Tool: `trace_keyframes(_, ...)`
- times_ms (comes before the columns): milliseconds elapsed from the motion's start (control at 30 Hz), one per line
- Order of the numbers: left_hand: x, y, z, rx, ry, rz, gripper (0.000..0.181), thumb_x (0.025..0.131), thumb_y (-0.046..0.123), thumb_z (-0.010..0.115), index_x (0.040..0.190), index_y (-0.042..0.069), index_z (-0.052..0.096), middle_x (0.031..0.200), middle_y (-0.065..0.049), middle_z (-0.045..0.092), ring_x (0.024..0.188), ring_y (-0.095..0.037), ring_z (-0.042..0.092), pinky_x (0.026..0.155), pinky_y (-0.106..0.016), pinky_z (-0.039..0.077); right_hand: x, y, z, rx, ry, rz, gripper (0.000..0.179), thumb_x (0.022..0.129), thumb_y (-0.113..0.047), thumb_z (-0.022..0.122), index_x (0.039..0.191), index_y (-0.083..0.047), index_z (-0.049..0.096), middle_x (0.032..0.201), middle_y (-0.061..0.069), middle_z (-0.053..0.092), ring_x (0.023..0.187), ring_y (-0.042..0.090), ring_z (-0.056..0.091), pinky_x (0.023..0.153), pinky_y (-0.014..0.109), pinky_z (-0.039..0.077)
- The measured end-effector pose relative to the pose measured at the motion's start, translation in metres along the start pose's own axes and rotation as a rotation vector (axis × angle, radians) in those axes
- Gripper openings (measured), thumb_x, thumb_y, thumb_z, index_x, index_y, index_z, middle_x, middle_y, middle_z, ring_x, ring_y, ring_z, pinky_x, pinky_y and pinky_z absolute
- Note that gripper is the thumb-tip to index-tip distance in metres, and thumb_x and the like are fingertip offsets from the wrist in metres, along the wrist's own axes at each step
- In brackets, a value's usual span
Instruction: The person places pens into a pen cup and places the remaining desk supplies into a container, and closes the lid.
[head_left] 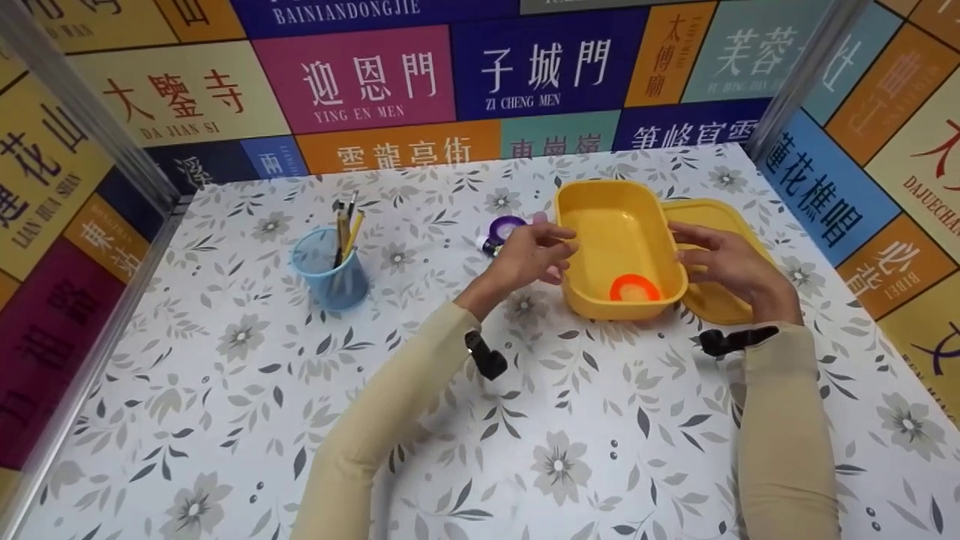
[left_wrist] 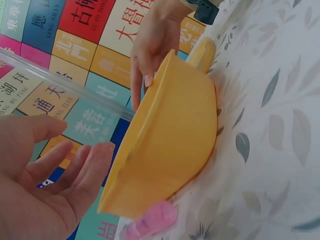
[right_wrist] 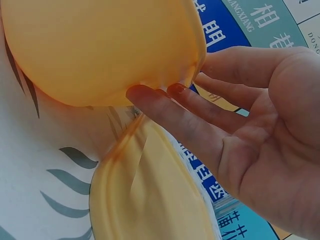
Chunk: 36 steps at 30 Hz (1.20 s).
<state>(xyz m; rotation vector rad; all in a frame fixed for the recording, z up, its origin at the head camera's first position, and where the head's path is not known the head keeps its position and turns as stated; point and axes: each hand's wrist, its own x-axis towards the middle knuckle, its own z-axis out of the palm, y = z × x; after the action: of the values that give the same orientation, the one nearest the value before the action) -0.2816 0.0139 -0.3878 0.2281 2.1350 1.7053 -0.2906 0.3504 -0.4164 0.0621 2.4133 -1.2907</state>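
A yellow rectangular plastic box (head_left: pixel 611 240) stands uncovered on the table, with a bright orange-red ring (head_left: pixel 615 289) inside its near end. My left hand (head_left: pixel 529 255) is at the box's left side, its loosely bent fingers right by the rim and nothing held in them; the left wrist view shows the palm (left_wrist: pixel 35 200) turned up. On the opposite side, my right hand (head_left: pixel 727 262) touches the box wall with extended fingertips (right_wrist: pixel 145 97). Beneath that hand lies a flat yellow lid (head_left: pixel 716 296), partly hidden by the hand and the box.
Left of the box are a purple round item (head_left: pixel 506 225) and a pink object (left_wrist: pixel 150 220), partly hidden by my left hand. A light blue cup (head_left: pixel 334 281) with pens and brushes stands further left. Printed panels (head_left: pixel 360 82) wall the back and sides of the flowered table.
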Motion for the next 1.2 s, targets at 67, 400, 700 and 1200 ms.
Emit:
trace_keyframes(67, -0.002, -0.002, -0.007, 0.006, -0.002, 0.018, 0.036, 0.097, 0.022, 0.067, 0.131, 0.010, 0.064, 0.120, -0.011, 0.067, 0.102, -0.029, 0.071, 0.074, -0.028, 0.063, 0.000, 0.000, 0.001, -0.003, 0.000, -0.008, 0.062, 0.098, -0.043, 0.061, 0.154, -0.043, 0.034, 0.164, -0.004, 0.032, 0.132, 0.022, 0.049, 0.105, 0.033, 0.053)
trace_keyframes(400, 0.001, -0.011, -0.039, 0.058, 0.003, 0.087, 0.033, 0.097, 0.026, 0.067, 0.128, 0.013, 0.066, 0.118, -0.006, 0.068, 0.111, -0.028, 0.066, 0.077, -0.030, 0.064, 0.000, 0.000, 0.002, 0.006, -0.003, -0.008, 0.063, 0.098, -0.042, 0.062, 0.154, -0.044, 0.033, 0.164, -0.004, 0.032, 0.132, 0.021, 0.049, 0.102, 0.028, 0.054)
trace_keyframes(700, 0.012, -0.033, -0.073, 0.162, 0.030, 0.093, 0.029, 0.097, 0.029, 0.068, 0.123, 0.015, 0.069, 0.115, -0.004, 0.069, 0.112, -0.035, 0.064, 0.087, -0.034, 0.062, 0.001, 0.002, 0.005, 0.036, -0.005, -0.061, 0.062, 0.099, -0.036, 0.062, 0.155, -0.036, 0.035, 0.163, 0.000, 0.034, 0.128, 0.018, 0.054, 0.092, 0.022, 0.058)
trace_keyframes(1200, 0.037, -0.062, -0.099, 0.270, 0.169, 0.125, 0.034, 0.096, 0.015, 0.067, 0.128, 0.004, 0.066, 0.130, -0.016, 0.065, 0.121, -0.028, 0.060, 0.094, -0.037, 0.056, -0.002, -0.004, 0.002, 0.006, -0.002, -0.011, 0.061, 0.101, -0.032, 0.058, 0.156, -0.037, 0.032, 0.164, 0.001, 0.031, 0.131, 0.023, 0.051, 0.095, 0.023, 0.057)
